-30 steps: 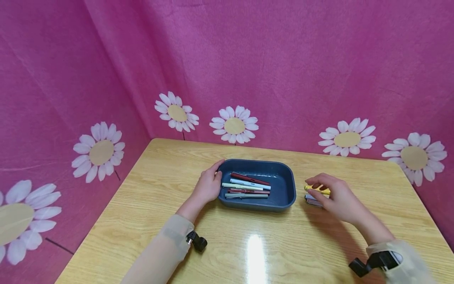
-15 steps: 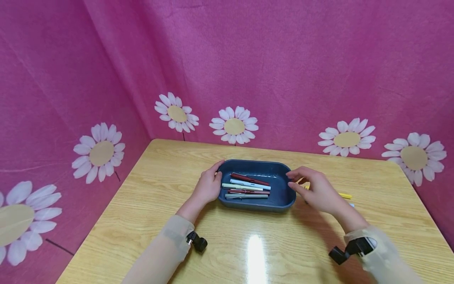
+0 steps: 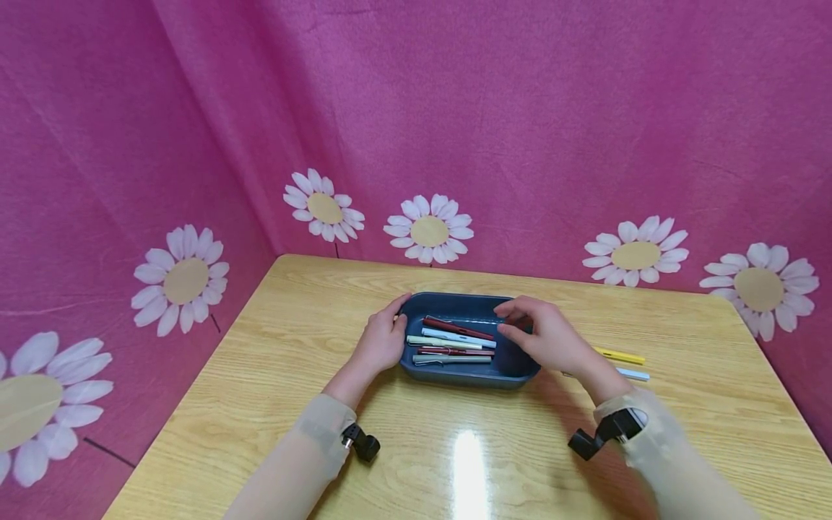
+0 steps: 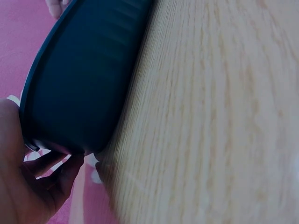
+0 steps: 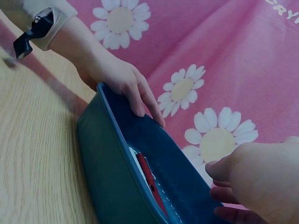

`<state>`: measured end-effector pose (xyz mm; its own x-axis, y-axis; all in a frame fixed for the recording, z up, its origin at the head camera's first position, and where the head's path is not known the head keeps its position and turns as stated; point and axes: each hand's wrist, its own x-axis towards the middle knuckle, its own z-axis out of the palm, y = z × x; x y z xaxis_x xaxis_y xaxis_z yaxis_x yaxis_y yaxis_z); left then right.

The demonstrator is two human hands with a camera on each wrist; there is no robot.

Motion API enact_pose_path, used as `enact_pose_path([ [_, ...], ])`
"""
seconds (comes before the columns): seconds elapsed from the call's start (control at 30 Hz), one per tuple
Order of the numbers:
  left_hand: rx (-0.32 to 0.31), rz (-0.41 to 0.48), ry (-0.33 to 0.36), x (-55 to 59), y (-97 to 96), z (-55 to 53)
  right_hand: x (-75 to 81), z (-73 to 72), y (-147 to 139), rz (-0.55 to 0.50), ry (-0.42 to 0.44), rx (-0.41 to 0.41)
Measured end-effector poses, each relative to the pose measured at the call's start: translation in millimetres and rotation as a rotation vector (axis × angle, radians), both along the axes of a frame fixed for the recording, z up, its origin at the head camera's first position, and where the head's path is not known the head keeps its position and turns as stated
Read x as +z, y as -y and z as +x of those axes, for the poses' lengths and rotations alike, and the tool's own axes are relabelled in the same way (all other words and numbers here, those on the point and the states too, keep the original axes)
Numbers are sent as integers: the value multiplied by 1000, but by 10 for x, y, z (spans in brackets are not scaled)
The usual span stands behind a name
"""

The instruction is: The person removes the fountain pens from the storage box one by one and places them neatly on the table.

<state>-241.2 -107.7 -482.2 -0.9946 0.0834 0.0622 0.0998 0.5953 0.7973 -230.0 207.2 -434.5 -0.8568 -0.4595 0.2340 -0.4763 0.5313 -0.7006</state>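
Over the right end of the dark blue tray (image 3: 468, 377), we see the right hand (image 3: 544, 336) hover, thumb and forefinger apart, nothing visible between them; the left hand (image 3: 382, 339) pinches the tray's left end. For a tidy reach, we'd brace the tray there and pinch one barrel mid-length, leaving its neighbours undisturbed. And here lie five pens (image 3: 458, 337), inside, towards the left, long axes running left to right; the farthest, a red pen (image 3: 458, 328), slants, right end nearer us. The grey-green pen (image 3: 464, 359) points its clip end left. Right of the tray, on the tabletop (image 3: 539, 448), we spot a yellow pen (image 3: 620, 356) and a pale blue pen (image 3: 633, 374), also lengthwise.
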Motion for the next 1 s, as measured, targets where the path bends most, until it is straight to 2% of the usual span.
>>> enact_pose_path([
  [0.37,-7,8,-2,-5,13,6,-43,-149,251,8,42,62],
  [0.67,-10,8,-2,-14,23,-8,-105,-268,410,66,121,54],
  [1.0,-15,15,-1,-8,26,-10,-218,-369,550,138,163,51],
])
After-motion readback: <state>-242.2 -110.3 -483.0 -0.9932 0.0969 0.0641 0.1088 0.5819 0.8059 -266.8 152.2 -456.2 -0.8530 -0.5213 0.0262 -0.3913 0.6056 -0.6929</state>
